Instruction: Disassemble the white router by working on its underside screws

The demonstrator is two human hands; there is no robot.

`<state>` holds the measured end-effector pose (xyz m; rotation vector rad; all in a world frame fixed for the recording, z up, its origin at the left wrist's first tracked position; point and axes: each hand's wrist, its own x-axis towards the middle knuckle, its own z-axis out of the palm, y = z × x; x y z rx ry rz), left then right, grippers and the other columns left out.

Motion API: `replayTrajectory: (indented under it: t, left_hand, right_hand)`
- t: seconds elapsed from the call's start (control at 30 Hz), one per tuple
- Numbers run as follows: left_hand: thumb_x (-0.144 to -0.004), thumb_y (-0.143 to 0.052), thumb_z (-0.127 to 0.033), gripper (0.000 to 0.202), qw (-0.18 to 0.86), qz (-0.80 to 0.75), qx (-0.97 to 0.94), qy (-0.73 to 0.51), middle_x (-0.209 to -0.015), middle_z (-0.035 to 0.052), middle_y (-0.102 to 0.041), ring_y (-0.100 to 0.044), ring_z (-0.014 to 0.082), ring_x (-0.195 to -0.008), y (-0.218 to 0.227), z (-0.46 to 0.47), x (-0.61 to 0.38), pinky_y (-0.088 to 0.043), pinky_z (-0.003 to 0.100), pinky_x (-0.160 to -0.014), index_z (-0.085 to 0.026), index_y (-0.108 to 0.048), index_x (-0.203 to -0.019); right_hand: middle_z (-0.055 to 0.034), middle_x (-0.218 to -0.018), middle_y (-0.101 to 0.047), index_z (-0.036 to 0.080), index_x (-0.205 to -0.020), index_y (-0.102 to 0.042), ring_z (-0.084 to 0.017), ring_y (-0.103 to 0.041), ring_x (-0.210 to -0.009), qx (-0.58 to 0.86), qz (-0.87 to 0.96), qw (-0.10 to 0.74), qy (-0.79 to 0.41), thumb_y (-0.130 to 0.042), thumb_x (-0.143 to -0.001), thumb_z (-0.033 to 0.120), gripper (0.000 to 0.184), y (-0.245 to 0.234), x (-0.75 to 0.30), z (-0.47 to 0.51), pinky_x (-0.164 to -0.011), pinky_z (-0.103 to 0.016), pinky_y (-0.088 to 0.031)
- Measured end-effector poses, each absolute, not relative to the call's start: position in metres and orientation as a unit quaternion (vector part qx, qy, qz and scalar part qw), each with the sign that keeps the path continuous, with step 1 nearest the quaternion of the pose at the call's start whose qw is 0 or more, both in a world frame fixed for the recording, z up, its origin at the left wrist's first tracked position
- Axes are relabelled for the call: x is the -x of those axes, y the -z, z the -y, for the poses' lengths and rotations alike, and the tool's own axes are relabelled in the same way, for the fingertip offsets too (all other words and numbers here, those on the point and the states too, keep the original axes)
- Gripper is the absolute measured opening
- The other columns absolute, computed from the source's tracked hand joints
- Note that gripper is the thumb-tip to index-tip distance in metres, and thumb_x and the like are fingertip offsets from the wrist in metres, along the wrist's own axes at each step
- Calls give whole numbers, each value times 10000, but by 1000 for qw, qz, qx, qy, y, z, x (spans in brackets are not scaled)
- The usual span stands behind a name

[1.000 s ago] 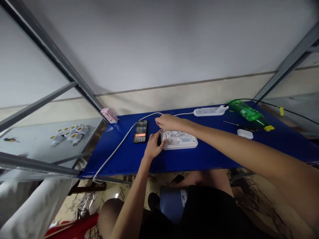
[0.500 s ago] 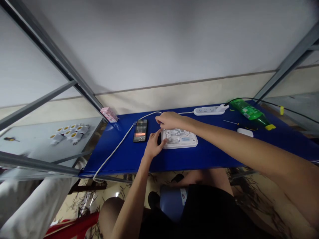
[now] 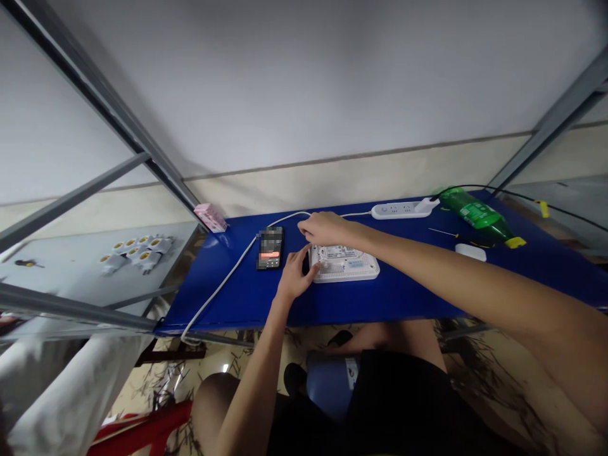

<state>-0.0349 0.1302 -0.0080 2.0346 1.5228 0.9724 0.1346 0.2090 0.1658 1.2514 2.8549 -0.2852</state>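
Observation:
A flat white device point(image 3: 349, 266) with a vented underside and a label lies on the blue table point(image 3: 380, 297). My left hand point(image 3: 294, 275) grips its left end, fingers curled against the edge. My right hand point(image 3: 325, 229) is closed over the device's far left corner, fingers bent down; what they pinch is hidden. A black phone point(image 3: 270, 248) with a lit screen lies just left of both hands.
A white cable point(image 3: 228, 272) runs from the table's front left to a white power strip point(image 3: 403, 209) at the back. A green bottle point(image 3: 477, 216), a thin screwdriver point(image 3: 456, 236) and a small white case point(image 3: 470, 253) lie right. A pink box point(image 3: 210, 217) and white lamp sockets point(image 3: 135, 251) sit left.
Both hands stay on the white device. Only the camera has shifted slightly.

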Motion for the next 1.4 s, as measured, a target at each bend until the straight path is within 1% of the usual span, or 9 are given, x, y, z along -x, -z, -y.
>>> replayTrajectory:
  t: [0.17, 0.43, 0.6, 0.73, 1.0, 1.07, 1.13, 1.27, 1.4]
  left_hand:
    - [-1117, -726, -465, 589, 212, -546, -732, -349, -1570, 184, -798, -682, 399, -1452, 7, -130, 35, -544, 607, -1302, -222, -672, -1651]
    - [-1113, -711, -455, 591, 211, -547, -733, -345, -1580, 182, -802, -697, 399, -1443, 4, -130, 34, -548, 616, -1312, -222, -673, -1655]
    - [-1110, -702, -469, 636, 215, -549, -732, -343, -1625, 193, -781, -682, 405, -1480, 3, -129, 34, -544, 612, -1322, -198, -646, -1683]
    - [-1109, -705, -458, 647, 220, -547, -732, -342, -1660, 183, -764, -672, 400, -1502, 1, -129, 34, -525, 608, -1344, -201, -631, -1698]
    - [-1088, -746, -466, 638, 233, -549, -718, -359, -1580, 194, -803, -687, 411, -1471, 1, -128, 33, -536, 621, -1324, -209, -671, -1667]
    - [-1080, -753, -464, 632, 238, -551, -709, -370, -1545, 187, -822, -706, 405, -1447, 2, -128, 33, -563, 611, -1293, -220, -683, -1659]
    - [-1082, -750, -464, 621, 245, -551, -698, -386, -1528, 181, -834, -749, 387, -1382, 2, -128, 34, -628, 569, -1195, -227, -690, -1654]
    - [-1103, -715, -512, 490, 262, -549, -673, -420, -1455, 165, -867, -833, 316, -1161, 1, -130, 37, -691, 427, -921, -224, -796, -1492]
    - [-1120, -656, -625, 470, 260, -561, -650, -441, -1187, 124, -906, -828, 272, -1014, 2, -131, 41, -672, 393, -887, -216, -885, -1155]
  right_hand:
    - [-156, -1184, -857, 179, -1305, -847, -257, -699, -891, -402, -912, 12, 73, -604, -1129, 218, 302, -166, -134, -208, -724, -390, -390]
    - [-167, -1399, -848, 187, -1500, -774, -271, -749, -1062, -405, -910, 19, 84, -528, -1116, 130, 460, -165, -136, -210, -773, -380, -419]
    - [-145, -1366, -861, 210, -1513, -772, -271, -752, -1060, -398, -913, 1, 92, -552, -1112, 153, 461, -170, -139, -215, -791, -374, -437]
    - [-170, -1341, -856, 181, -1499, -765, -274, -745, -1061, -394, -915, -3, 90, -533, -1131, 147, 436, -179, -141, -214, -784, -375, -424]
    - [-126, -1201, -848, 204, -1423, -793, -244, -684, -933, -399, -909, -29, 118, -635, -1078, 168, 381, -187, -145, -214, -777, -368, -391]
    - [-123, -1184, -847, 201, -1432, -790, -236, -680, -921, -398, -908, -41, 124, -632, -1083, 181, 384, -190, -147, -215, -784, -365, -394]
    - [-119, -1164, -851, 188, -1438, -784, -230, -690, -927, -392, -908, -57, 136, -615, -1094, 182, 384, -193, -150, -214, -805, -358, -410]
    - [-96, -1101, -868, 173, -1411, -786, -223, -722, -928, -377, -904, -92, 179, -616, -1075, 148, 378, -194, -155, -210, -856, -345, -453]
    - [-85, -1036, -872, 153, -1429, -779, -235, -766, -948, -375, -893, -112, 223, -618, -1052, 131, 410, -187, -161, -209, -883, -343, -491]
